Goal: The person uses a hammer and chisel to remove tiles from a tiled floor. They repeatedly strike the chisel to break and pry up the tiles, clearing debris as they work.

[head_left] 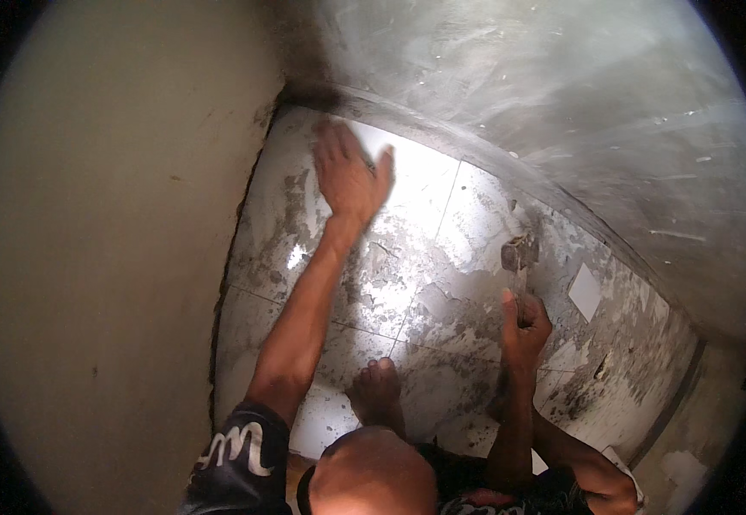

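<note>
My left hand (349, 174) reaches to the far left corner of the floor. Its palm faces down over a white floor tile (420, 167), fingers stretched and thumb apart, holding nothing. The hand is slightly blurred, and I cannot tell whether it touches the tile. Farther right, my right hand (525, 330) is closed around the handle of a small, dirty hammer (520, 253). The hammer's blocky head points away from me, over the grey-smeared floor. Whether the head touches the floor is unclear.
A beige wall (115, 223) rises on the left and a grey plastered wall (544, 94) across the far side. A white diamond-shaped piece (585, 292) lies right of the hammer. My bare foot (377, 390) stands on the mortar-stained tiles between my arms.
</note>
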A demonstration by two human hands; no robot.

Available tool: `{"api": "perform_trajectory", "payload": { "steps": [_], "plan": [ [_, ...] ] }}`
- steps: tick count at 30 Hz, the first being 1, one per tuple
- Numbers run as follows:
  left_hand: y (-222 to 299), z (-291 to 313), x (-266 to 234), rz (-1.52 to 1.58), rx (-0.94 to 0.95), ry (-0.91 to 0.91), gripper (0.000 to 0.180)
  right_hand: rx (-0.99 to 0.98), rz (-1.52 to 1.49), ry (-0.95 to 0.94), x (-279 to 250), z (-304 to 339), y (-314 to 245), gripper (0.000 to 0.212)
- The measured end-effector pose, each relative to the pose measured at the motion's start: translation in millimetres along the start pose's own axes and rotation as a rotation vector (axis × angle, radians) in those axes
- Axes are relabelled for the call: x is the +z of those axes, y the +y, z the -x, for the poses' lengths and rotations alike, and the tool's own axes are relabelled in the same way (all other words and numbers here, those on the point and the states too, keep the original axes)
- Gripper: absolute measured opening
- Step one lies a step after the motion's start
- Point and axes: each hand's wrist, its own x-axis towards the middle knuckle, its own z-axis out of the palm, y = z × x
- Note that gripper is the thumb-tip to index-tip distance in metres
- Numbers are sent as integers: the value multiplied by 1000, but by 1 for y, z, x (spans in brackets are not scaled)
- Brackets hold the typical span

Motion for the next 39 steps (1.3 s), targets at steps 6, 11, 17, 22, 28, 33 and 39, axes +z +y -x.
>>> {"api": "perform_trajectory", "payload": {
  "steps": [6,11,17,22,28,33,39],
  "plan": [
    [38,94,-13,332,640,-669,61,-155,-89,-251,43,-9,-29,28],
    [3,140,-70,725,348,-345,36,-548,-56,-305,48,-35,-75,27],
    [-144,143,-123,176,108,41,41,-681,140,-397,85,-77,-99,35],
    [-163,165,-120,58,191,-17,64,-1000,55,-281,140,-85,-134,39],
    [-161,162,-117,13,145,-35,67,-1100,250,-286,177,-106,-169,45],
    [-162,162,-118,-25,157,-28,67,-1043,137,-237,203,-112,-176,44],
    [-162,162,-118,-9,160,-11,66,-1017,24,-232,207,-100,-189,43]
  ]
}}
